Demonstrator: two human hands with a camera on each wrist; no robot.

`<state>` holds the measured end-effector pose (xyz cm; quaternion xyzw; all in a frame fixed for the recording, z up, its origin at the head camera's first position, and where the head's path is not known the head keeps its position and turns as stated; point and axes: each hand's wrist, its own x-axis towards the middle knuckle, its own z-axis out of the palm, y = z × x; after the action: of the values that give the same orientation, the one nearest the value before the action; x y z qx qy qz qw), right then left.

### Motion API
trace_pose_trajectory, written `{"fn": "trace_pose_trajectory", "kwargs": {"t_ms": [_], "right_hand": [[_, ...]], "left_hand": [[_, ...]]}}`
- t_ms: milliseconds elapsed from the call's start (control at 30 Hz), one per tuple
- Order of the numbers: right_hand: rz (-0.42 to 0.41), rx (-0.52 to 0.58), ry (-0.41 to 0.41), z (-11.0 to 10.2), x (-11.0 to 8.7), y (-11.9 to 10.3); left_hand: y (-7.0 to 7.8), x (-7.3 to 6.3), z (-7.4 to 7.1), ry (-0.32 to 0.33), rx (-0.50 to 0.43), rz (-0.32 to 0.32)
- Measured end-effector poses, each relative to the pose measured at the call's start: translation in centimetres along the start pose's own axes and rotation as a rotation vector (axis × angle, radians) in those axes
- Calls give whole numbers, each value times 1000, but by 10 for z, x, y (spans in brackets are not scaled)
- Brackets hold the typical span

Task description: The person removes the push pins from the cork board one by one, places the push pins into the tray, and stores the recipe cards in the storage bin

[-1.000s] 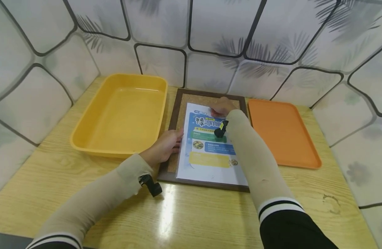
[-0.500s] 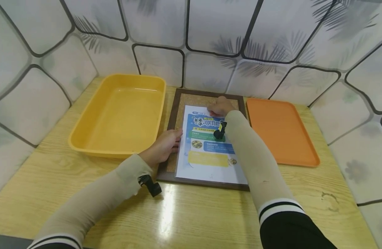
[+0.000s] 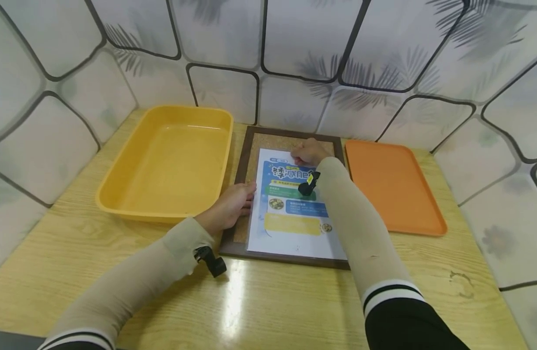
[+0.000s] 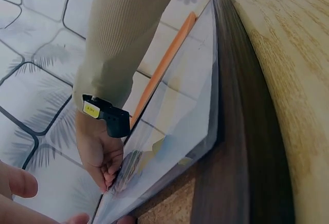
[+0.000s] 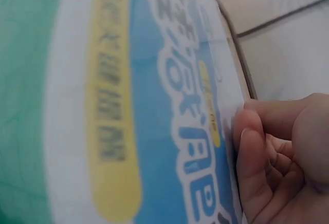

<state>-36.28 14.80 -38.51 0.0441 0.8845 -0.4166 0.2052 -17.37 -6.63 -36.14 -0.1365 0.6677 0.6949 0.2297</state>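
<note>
A printed poster point(image 3: 294, 209) in a clear cover lies on a cork board point(image 3: 272, 141) with a dark brown frame. My right hand point(image 3: 311, 152) is at the poster's upper edge, its fingers curled. In the right wrist view its thumb and forefinger point(image 5: 249, 126) come together in a pinch at that edge; whether something small sits between them is hidden. My left hand point(image 3: 230, 205) touches the poster's left edge with fairly straight fingers. In the left wrist view only part of its fingers point(image 4: 23, 183) shows, beside the poster's side.
On the left stands a deep yellow tray point(image 3: 167, 165), close to my left hand. A flat orange tray point(image 3: 395, 189) lies right of the board. All rest on a wooden table point(image 3: 172, 301) against a patterned wall point(image 3: 294, 39).
The poster has slid slightly down on the board between the first head frame and now. Both hands keep nearly the same places and hold.
</note>
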Motion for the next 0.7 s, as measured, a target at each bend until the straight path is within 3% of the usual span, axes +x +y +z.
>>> {"fn": "trace_pose_trajectory", "kwargs": {"t_ms": [133,233,333,533,700], "right_hand": [[33,183,-50,-2,2,2],[26,231,-68,-3,1,2],[21,205,-43,-2,-1,1],[-11,-1,36,2,-5,-6],[57,131,-4,0,-3,-4]], "left_hand": [[-1,0,-1,-8,-2,4],[0,0,-2,-10,-5,5],[0,0,-1,-11,-2,4],[1,1,-2,-11,-2,8],[0,0,-2,-10,0,2]]}}
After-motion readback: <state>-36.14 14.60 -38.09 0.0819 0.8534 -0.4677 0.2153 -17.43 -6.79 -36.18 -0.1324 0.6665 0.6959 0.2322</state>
